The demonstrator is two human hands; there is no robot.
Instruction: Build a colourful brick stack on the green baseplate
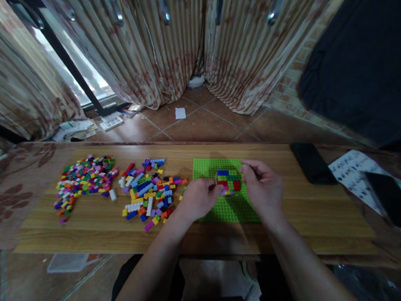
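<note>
A bright green baseplate (209,210) lies on the wooden board, with a small build of toy bricks (229,178) in blue, green, red and yellow on it. At the build's left side is my left hand (202,197), thumb and fingers closed in a pinch; the fingertips reach its edge. My right hand (265,187) hovers over the plate's right edge, just right of the build, its fingers also pinched together. Whatever either pinch holds is too small or hidden to make out. Left of the plate lie loose mixed bricks (147,189).
Farther left on the wooden board (318,210) is a heap of small bricks (87,179). At the right rest a black phone (313,163), a printed sheet (353,170) and another dark flat device (398,201). A clear plastic tray (68,262) sits on the floor.
</note>
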